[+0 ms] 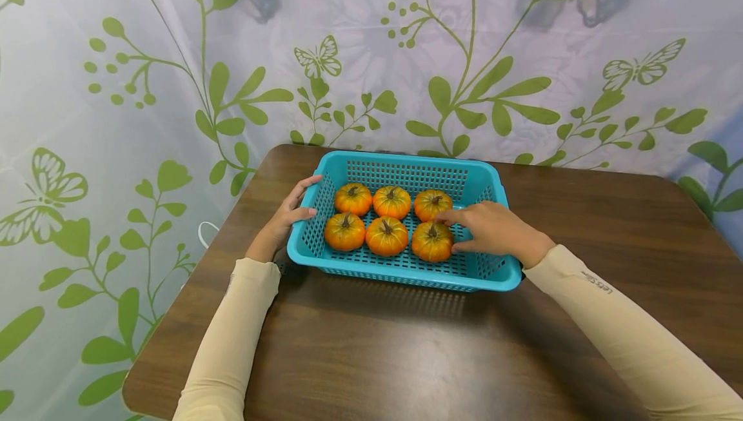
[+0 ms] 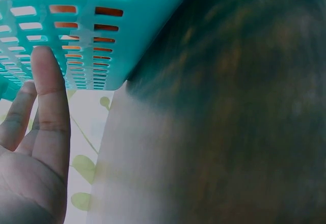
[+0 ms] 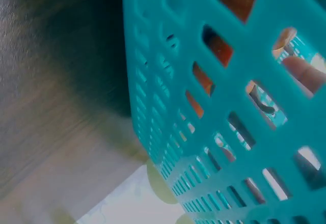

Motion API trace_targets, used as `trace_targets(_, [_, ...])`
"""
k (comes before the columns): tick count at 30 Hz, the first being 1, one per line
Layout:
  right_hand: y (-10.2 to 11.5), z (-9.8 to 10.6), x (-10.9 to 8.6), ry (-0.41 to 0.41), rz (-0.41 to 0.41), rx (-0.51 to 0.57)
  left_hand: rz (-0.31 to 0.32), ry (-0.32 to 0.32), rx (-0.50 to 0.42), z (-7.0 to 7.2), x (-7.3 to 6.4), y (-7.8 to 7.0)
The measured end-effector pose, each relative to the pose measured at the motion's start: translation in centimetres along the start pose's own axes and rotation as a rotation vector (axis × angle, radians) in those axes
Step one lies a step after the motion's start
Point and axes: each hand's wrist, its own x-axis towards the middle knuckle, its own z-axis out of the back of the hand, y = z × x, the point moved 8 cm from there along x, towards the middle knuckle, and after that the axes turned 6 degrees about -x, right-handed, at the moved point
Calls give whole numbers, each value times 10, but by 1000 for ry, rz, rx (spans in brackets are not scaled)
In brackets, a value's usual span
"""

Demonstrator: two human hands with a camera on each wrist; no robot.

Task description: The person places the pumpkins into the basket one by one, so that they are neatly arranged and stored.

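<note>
Several small orange pumpkins point(image 1: 387, 236) sit in two rows inside a turquoise plastic basket point(image 1: 400, 276) with slotted walls. My right hand point(image 1: 496, 231) reaches over the basket's right end and grips the front right pumpkin point(image 1: 431, 245) by its right side and top, thumb and fingers apart around it. At the left end, my left hand point(image 1: 284, 218) touches the outer wall with its fingers extended. The left wrist view shows the straight fingers of that hand point(image 2: 43, 147) against the slotted wall. Through the slots in the right wrist view, a fingertip point(image 3: 304, 73) and bits of orange show.
A brown wooden table point(image 1: 395, 356) lies under the basket, which stands near the far edge. Behind it hangs a pale curtain point(image 1: 371, 53) printed with green leaves and butterflies. A thin white cable point(image 1: 201, 234) loops beside the table's left edge.
</note>
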Motion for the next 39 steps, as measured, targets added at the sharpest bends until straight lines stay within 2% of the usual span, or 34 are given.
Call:
trace_targets(10, [2, 4, -2, -61, -7, 81, -1, -2, -6, 3, -1, 5])
trace_targets(15, [-2, 7, -5, -139, -25, 173, -1, 3, -14, 5, -1, 8])
trace_targets(18, [-4, 13, -9, -260, -3, 219, 1, 1, -11, 5, -1, 7])
trace_targets(22, [-7, 24, -22, -528, 34, 262, 7, -5, 1, 5, -1, 7])
trace_targets(25, [-13, 31, -35, -720, 14, 341, 12, -8, 12, 5, -2, 6])
trace_targets(29, [-24, 32, -53, -891, -59, 494, 21, -17, 19, 6, -3, 4])
trace_targets(33, [-36, 33, -71, -988, -138, 545, 7, -41, 70, 8, -6, 0])
trace_targets(36, [-49, 34, -85, -1014, -220, 504, -12, -57, 157, 11, -10, -6])
trace_targets(39, [-63, 31, -103, -994, -335, 420, -33, -54, 239, 14, -13, -14])
